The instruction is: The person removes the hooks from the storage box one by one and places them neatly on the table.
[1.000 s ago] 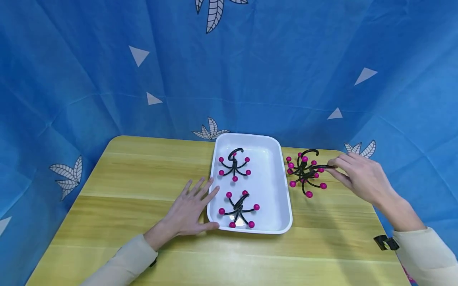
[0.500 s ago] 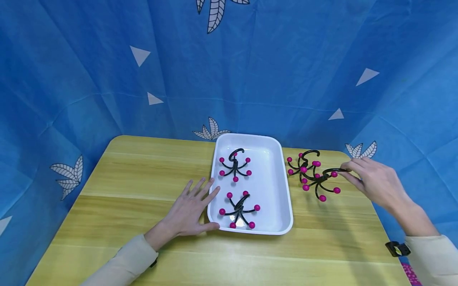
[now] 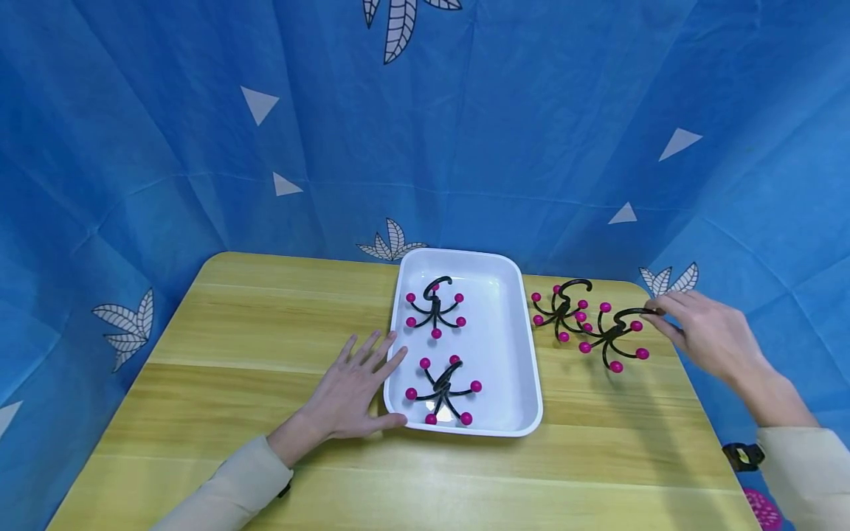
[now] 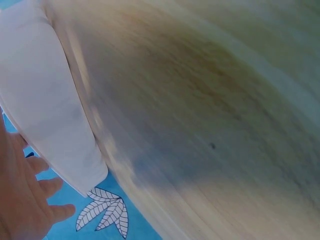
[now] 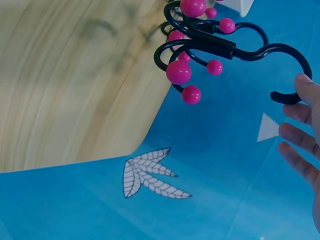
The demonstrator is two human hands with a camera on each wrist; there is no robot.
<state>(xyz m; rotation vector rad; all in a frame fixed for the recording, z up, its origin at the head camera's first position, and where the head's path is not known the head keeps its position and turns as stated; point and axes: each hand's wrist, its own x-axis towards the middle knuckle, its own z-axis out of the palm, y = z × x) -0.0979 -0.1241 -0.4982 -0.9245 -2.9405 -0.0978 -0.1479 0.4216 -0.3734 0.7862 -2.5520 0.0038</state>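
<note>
Thumb and fingers of my right hand (image 3: 707,335) pinch the curved hook end of a black multi-prong hanger (image 3: 614,333) tipped with pink balls. The right wrist view shows that hanger (image 5: 220,47) sideways, its prongs pointing away from the fingers. Just left of it another such hanger (image 3: 562,310) stands on the table; their prong tips overlap in the head view. A white tray (image 3: 498,369) contains two more hangers, one at the far left (image 3: 434,304) and one near the front (image 3: 443,385). My left hand (image 3: 352,391), fingers spread, touches the tray's left rim.
The wooden table (image 3: 285,317) extends around the tray on the left, right and front. A blue curtain (image 3: 531,110) with leaf and triangle prints hangs behind and beside it. Past the table's right edge, a pink patterned thing (image 3: 762,509) is partly visible.
My right hand has moved right with the pinched hanger, drawing it away from the hanger beside it, which stays put. The left hand, the tray and its hangers have not moved.
</note>
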